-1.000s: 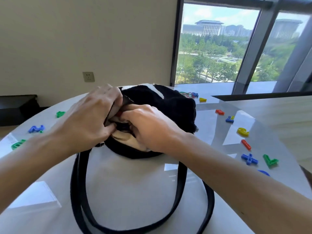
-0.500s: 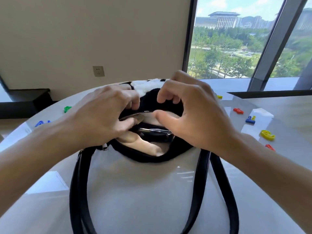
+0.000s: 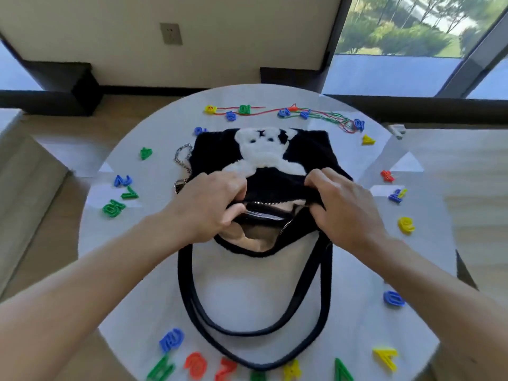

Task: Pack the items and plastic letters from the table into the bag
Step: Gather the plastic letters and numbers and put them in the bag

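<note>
Black bag (image 3: 264, 149) with white bear at centre of round table (image 3: 264, 284), left hand (image 3: 209, 204) and right hand (image 3: 343, 207) each in a curled grip on its open zipped mouth, plastic letters (image 3: 121, 193) scattered around it

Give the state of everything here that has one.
Black fuzzy bag with white bear: flat on round white table, zipper open.
Left hand: grips the bag's rim.
Right hand: grips the bag's rim.
Black straps: slack on table.
Coloured plastic letters: scattered around bag, unpacked.
</note>
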`<state>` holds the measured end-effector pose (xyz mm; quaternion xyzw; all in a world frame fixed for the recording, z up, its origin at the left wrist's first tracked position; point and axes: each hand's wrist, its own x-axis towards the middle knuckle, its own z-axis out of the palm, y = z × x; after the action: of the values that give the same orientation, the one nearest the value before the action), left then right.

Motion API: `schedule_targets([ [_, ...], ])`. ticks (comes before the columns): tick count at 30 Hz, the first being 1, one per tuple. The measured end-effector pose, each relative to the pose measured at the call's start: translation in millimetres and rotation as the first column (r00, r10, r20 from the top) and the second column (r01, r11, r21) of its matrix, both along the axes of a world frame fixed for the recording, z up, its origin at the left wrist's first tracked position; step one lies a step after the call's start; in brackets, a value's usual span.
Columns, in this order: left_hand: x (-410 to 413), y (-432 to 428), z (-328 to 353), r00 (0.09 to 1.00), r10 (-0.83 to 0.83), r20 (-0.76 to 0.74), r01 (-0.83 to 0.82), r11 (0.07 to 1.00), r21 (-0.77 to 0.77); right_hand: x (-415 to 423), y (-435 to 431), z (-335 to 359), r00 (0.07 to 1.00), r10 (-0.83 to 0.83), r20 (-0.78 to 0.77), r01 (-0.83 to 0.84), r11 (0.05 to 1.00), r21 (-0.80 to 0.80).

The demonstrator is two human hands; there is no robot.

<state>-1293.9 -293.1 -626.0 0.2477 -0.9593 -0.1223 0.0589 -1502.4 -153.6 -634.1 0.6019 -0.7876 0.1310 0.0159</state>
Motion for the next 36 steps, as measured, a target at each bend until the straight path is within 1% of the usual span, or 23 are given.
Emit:
schedule_targets([
  [2,8,8,10,0.999,0.043,0.018,-0.044,0.995,0.087,5,9,7,0.999,-0.020,0.046,0.016,0.996,0.093],
  [4,26,21,29,0.990,0.138,0.016,-0.137,0.962,0.235,17,22,21,0.988,-0.064,0.140,0.040,0.985,0.168],
  [5,34,27,31,0.984,0.178,-0.004,-0.170,0.945,0.279,23,27,24,0.979,-0.083,0.186,0.052,0.985,0.164],
  [6,47,40,36,0.977,0.211,0.011,-0.203,0.923,0.326,35,40,28,0.967,-0.100,0.234,0.056,0.981,0.187],
  [8,74,64,36,0.967,0.234,0.099,-0.254,0.882,0.397,62,68,34,0.941,-0.119,0.316,0.037,0.966,0.255],
  [10,103,86,31,0.948,0.224,0.226,-0.304,0.845,0.440,95,97,35,0.905,-0.143,0.400,-0.002,0.940,0.341],
  [13,140,110,18,0.904,0.232,0.359,-0.383,0.812,0.441,141,130,25,0.849,-0.222,0.479,-0.028,0.887,0.461],
  [16,163,124,3,0.852,0.246,0.462,-0.437,0.820,0.370,181,148,12,0.819,-0.338,0.464,0.017,0.822,0.569],
  [18,173,131,-9,0.835,0.229,0.501,-0.436,0.830,0.348,206,154,4,0.799,-0.386,0.461,0.031,0.791,0.610],
  [20,176,133,-22,0.839,0.209,0.503,-0.417,0.840,0.346,226,151,-4,0.795,-0.396,0.460,0.041,0.792,0.609],
  [24,166,133,-41,0.874,0.192,0.446,-0.369,0.860,0.353,253,133,-15,0.802,-0.402,0.441,0.080,0.805,0.588],
  [27,158,129,-51,0.889,0.187,0.419,-0.343,0.877,0.336,266,120,-24,0.833,-0.412,0.370,0.137,0.800,0.584],
  [29,160,128,-55,0.899,0.156,0.408,-0.305,0.893,0.332,272,116,-28,0.850,-0.416,0.325,0.175,0.802,0.571],
  [33,172,128,-61,0.943,0.089,0.320,-0.200,0.922,0.331,284,109,-32,0.861,-0.409,0.303,0.205,0.823,0.530],
  [36,175,126,-64,0.962,0.096,0.257,-0.189,0.911,0.366,290,102,-37,0.858,-0.405,0.317,0.201,0.832,0.517],
])
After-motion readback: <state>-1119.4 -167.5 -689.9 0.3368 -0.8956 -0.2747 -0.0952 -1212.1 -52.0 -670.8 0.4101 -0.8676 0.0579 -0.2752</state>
